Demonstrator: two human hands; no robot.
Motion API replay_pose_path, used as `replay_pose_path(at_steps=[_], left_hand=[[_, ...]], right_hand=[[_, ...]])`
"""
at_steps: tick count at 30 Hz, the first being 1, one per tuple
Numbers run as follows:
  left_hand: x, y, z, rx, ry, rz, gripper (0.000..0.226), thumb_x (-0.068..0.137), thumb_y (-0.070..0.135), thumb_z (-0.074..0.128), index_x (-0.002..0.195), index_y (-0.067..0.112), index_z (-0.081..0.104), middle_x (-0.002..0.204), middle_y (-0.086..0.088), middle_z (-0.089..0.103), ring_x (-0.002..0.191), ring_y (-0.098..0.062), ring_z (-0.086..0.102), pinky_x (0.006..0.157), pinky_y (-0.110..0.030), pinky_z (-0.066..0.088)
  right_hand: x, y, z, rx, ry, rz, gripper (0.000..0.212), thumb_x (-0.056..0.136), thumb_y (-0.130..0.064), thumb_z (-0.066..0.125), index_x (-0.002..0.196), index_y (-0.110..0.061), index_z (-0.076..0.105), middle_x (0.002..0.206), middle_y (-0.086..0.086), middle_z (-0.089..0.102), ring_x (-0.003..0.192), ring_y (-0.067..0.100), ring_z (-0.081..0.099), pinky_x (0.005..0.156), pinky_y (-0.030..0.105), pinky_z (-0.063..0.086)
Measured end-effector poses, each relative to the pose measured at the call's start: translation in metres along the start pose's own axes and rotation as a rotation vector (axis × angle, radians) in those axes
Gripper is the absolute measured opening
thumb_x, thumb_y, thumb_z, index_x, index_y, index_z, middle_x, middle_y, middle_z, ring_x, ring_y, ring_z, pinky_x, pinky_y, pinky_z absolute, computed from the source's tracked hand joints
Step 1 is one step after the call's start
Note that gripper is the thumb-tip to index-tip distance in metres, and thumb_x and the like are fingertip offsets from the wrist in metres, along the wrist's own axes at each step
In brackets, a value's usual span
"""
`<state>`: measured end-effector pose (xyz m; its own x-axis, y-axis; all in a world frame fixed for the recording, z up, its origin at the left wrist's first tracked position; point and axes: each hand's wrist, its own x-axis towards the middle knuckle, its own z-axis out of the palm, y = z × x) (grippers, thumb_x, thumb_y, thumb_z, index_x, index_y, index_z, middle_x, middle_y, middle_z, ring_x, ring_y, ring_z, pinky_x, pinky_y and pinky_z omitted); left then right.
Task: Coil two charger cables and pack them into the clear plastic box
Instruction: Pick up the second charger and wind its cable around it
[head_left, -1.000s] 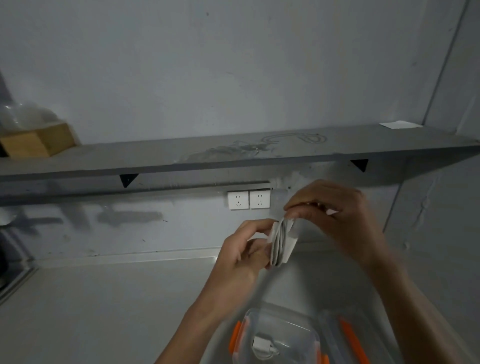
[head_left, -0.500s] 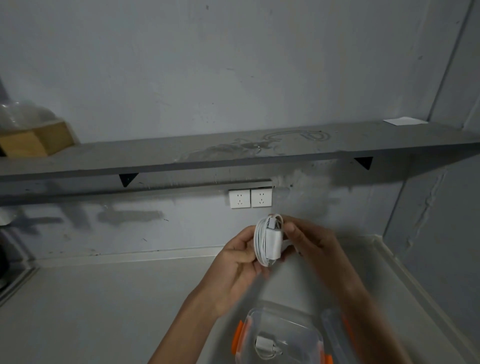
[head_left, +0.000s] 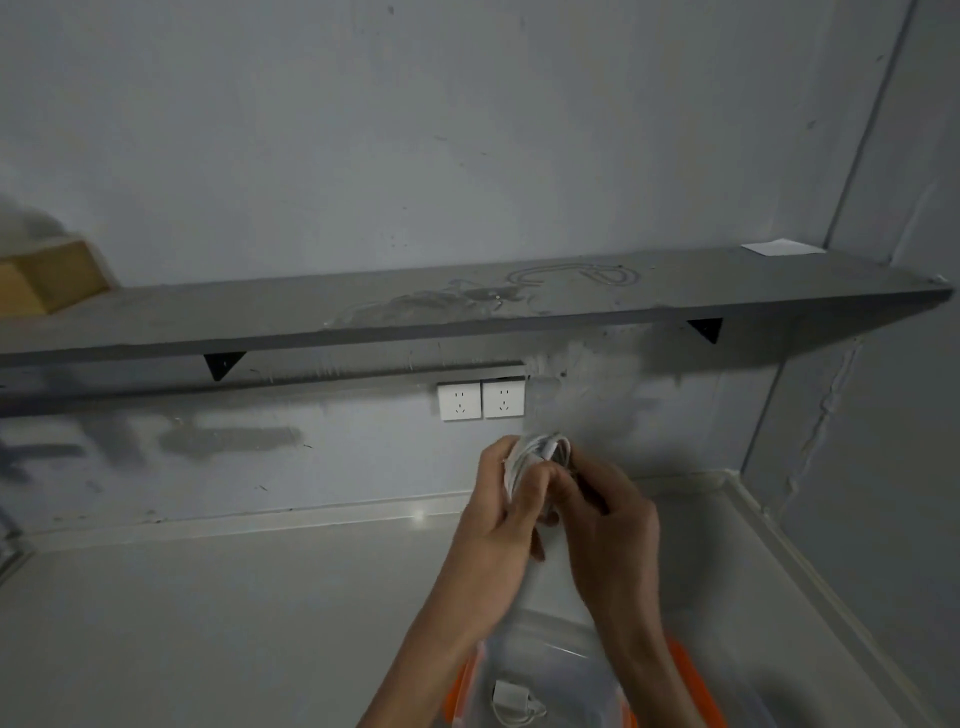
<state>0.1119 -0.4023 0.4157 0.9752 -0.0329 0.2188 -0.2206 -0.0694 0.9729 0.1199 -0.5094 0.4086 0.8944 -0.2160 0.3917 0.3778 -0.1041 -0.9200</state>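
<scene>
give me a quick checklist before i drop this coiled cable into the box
1. Coiled cable gathered in a bundle: ok, loops sit together between both hands.
2. Left hand grip on the coil: ok, fingers wrap it.
3. Right hand grip: ok, closed on the coil's near side.
4. Loose end tucked in: cannot tell, hands hide it.
5. Clear plastic box open: ok, no lid over it, first charger already inside.
6. Room left beside that charger: cannot tell, arms and frame edge cover much of the box.
</scene>
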Motion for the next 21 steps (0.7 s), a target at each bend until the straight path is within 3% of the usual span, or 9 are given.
replay_pose_path(at_steps=[2,5,10,13,16,21], left_hand=[[0.0,0.003,-0.002,0.023,0.069,0.068,0.03,0.098,0.038,0.039,0.125,0.029,0.048,0.098,0.008,0.064,0.076,-0.003,0.062,0.059,-0.019,0.048],[-0.001,0.011,-0.011,-0.004,0.106,0.068,0.025,0.102,0.027,0.035,0.121,0.026,0.053,0.094,0.003,0.062,0.067,-0.006,0.056,0.052,-0.014,0.042],[-0.003,0.011,-0.023,-0.122,0.058,0.028,0.035,0.1,0.041,0.033,0.115,0.021,0.059,0.068,0.002,0.056,0.05,-0.01,0.045,0.044,-0.023,0.032],[0.0,0.01,-0.024,-0.141,0.066,0.018,0.037,0.101,0.04,0.032,0.114,0.019,0.06,0.068,0.004,0.058,0.049,-0.01,0.044,0.043,-0.024,0.03],[0.002,0.011,-0.018,-0.129,0.076,0.012,0.037,0.101,0.039,0.032,0.115,0.017,0.059,0.075,-0.005,0.061,0.049,-0.01,0.047,0.043,-0.024,0.033],[0.006,0.01,-0.013,-0.137,0.056,-0.033,0.036,0.1,0.041,0.034,0.113,0.018,0.058,0.08,-0.01,0.059,0.054,-0.014,0.049,0.042,-0.022,0.033]], right_hand=[[0.003,-0.003,-0.004,-0.007,-0.105,-0.07,0.025,0.088,-0.007,0.065,0.105,-0.024,0.074,0.091,-0.008,0.072,0.077,0.003,0.068,0.067,0.012,0.05],[0.01,-0.008,-0.015,0.005,-0.285,-0.08,0.037,0.089,-0.002,0.063,0.11,-0.032,0.071,0.092,0.001,0.074,0.077,0.009,0.067,0.071,0.011,0.049],[0.037,-0.004,-0.029,-0.169,-0.366,-0.03,0.034,0.084,-0.007,0.069,0.099,-0.038,0.073,0.085,-0.006,0.077,0.082,0.013,0.071,0.078,0.021,0.053],[0.045,0.001,-0.028,0.13,-0.396,0.172,0.024,0.084,0.001,0.065,0.093,-0.019,0.075,0.09,0.01,0.077,0.084,0.029,0.069,0.08,0.032,0.057],[0.043,0.008,-0.021,0.339,-0.357,0.304,0.018,0.085,0.001,0.063,0.101,-0.001,0.071,0.102,0.029,0.07,0.09,0.033,0.067,0.084,0.037,0.059],[0.044,0.022,-0.013,0.511,-0.26,0.411,0.029,0.08,-0.005,0.065,0.109,0.002,0.066,0.111,0.03,0.067,0.096,0.029,0.066,0.087,0.032,0.058]])
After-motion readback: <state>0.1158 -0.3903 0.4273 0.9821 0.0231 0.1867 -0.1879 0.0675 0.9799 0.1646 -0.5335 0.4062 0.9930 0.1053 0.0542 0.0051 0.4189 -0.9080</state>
